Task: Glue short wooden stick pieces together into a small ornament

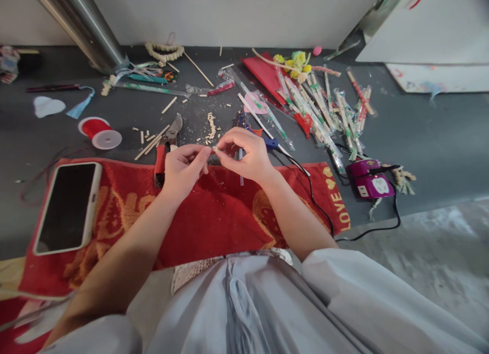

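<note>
My left hand (185, 168) is closed in a pinch, thumb against the forefinger; what its fingertips hold is too small to make out. My right hand (244, 153) pinches a small pale piece (215, 149), and the fingertips of both hands nearly meet there. Just beyond them lies a curved row of short pale stick pieces (211, 125). Pruning shears (173, 129) with red handles lie beside my left hand, partly hidden by it. A blue-handled tool (272, 143) with a black cord lies behind my right hand.
A red towel (214, 216) covers the table's front edge, with a phone (66, 206) on its left. Nearby are a red thread spool (100, 132), cut sticks (152, 142), wrapped chopsticks (313, 104), a purple power block (370, 178) and a metal post (82, 28).
</note>
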`<state>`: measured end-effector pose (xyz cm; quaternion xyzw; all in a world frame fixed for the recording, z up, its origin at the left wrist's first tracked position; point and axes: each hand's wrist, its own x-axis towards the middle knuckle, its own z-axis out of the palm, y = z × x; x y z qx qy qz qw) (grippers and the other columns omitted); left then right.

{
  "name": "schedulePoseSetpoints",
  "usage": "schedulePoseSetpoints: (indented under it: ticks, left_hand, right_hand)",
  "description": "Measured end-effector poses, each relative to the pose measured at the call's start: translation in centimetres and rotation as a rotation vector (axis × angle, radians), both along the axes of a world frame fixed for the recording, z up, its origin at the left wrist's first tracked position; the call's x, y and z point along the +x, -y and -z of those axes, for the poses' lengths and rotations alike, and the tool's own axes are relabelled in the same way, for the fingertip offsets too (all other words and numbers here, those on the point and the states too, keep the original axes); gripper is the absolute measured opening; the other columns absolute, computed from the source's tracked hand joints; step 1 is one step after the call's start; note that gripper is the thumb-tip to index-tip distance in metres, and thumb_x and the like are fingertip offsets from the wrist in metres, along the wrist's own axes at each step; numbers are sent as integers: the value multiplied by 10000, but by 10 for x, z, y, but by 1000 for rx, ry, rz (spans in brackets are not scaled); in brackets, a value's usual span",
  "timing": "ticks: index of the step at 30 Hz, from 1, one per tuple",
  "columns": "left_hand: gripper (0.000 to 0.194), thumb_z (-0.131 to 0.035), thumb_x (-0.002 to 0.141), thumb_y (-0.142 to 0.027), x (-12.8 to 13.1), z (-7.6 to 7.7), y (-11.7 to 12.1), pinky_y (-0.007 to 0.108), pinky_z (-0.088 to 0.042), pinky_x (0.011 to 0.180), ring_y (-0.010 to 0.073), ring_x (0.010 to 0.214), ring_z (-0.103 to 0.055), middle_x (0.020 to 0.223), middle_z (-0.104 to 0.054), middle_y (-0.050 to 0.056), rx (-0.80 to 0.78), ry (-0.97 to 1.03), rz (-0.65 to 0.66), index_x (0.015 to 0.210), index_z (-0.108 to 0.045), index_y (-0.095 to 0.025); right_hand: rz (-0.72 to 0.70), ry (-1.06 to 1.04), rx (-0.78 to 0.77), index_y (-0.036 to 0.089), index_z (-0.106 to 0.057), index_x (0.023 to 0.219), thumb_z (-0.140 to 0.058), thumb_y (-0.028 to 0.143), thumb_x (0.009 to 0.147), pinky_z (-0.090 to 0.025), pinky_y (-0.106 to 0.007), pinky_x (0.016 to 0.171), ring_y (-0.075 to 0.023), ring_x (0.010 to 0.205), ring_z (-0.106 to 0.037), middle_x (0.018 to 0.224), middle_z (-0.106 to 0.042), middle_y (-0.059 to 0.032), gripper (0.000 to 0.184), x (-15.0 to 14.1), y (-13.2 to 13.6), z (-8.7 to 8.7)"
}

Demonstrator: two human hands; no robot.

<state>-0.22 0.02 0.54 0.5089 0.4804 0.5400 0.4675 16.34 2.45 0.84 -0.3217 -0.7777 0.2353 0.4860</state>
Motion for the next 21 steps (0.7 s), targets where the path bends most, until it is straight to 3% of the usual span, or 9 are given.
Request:
schedulePoseSetpoints:
  ticks: [9, 14, 21]
  left_hand:
    - [94, -671, 747, -240, 1, -9, 1, 157, -222, 325, 29, 313, -329, 415, -524, -41, -246, 74, 82, 715, -677, -152]
    - [168, -716, 730, -304, 0, -14, 0, 157, -224, 309, 31, 298, -320, 412, -531, -32, -385, 189, 198, 743, -669, -143]
    - [277, -819, 641, -341, 0, -14, -1, 141, -224, 295, 29, 305, -338, 414, -529, -43, -369, 254, 202, 731, -648, -142]
  right_hand:
    - [-36, -17, 51, 174, -607, 825, -603, 220, 852, -487, -189, 569, -61, 662, -553, 801, -631, -2, 54, 1, -1, 2]
    - [-30, 3, 85, 176, -615, 855, -590, 238, 881, -506, -196, 582, -74, 707, -574, 821, -639, -10, 72, 1, -1, 2]
    - [-39, 37, 65, 177, -635, 932, -602, 299, 898, -523, -209, 603, -92, 755, -599, 862, -658, -25, 131, 2, -3, 4]
